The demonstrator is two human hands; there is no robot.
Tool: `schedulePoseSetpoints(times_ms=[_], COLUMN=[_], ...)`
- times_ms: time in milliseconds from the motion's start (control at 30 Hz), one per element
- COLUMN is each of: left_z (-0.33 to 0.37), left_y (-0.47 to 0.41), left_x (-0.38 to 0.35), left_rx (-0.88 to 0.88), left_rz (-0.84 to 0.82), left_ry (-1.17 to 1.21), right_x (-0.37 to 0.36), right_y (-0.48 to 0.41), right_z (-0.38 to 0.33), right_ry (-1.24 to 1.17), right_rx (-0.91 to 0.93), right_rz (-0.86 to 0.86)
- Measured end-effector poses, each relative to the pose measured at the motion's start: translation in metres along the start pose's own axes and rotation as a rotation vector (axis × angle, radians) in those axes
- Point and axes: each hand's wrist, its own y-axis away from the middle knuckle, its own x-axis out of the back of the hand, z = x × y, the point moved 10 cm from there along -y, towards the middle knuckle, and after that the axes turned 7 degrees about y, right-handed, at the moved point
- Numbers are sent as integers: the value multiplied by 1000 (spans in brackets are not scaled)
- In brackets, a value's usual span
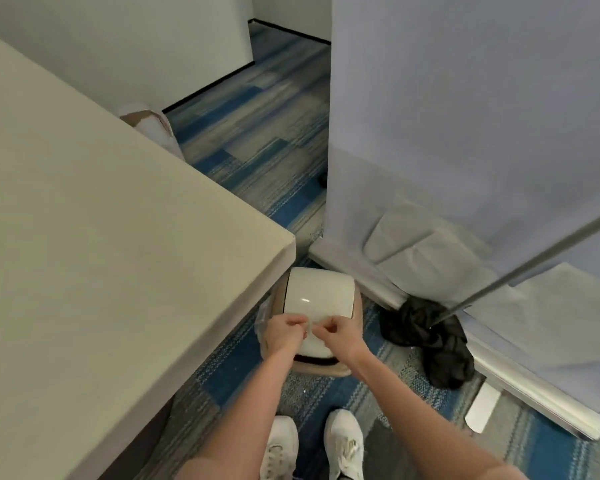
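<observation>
The work in hand is at the small trash bin [321, 369], which stands on the carpet floor [257, 140] just beside the corner of the beige counter [84, 237], in front of the person's white shoes [343, 445]. The left hand [284, 332] and the right hand [340, 336] are close together over the near half of the white swing lid [317, 292]. On both hands the fingers are curled and the fingertips are pressed together on a thin pale piece [311, 323] that spans between them. I cannot tell if it is plastic film or paper.

To do this step well, I think both hands should keep a firm but light pinch and pull evenly. A thin piece can tear or slip if one side pulls harder. The lid probably tips when it is pushed, so it is better not to lean the wrists on it.

About the container: the lid covers the opening, so what is inside the bin is hidden. Only a dark gap shows at the near edge of the lid. A clear plastic liner [261, 318] bulges out on the left side of the bin.

To the right, a black cloth [437, 344] lies on the floor at the foot of a metal pole [534, 258].
</observation>
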Motion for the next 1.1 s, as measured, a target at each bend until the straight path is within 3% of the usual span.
schedulePoseSetpoints(times_ms=[167,333,733,1100], left_z=[25,21,31,47], left_y=[1,-3,1,14], left_x=[-9,-23,-31,-28], left_rx=[-316,-401,-581,-590], left_rz=[-6,-145,-179,-177], left_ry=[-415,-679,-919,-951], right_x=[-5,-12,-7,-1], right_y=[-18,-24,-23,-14], right_z=[-4,2,-7,-18], right_ry=[376,564,655,641], right_rx=[105,178,196,211], right_rz=[83,52,89,97])
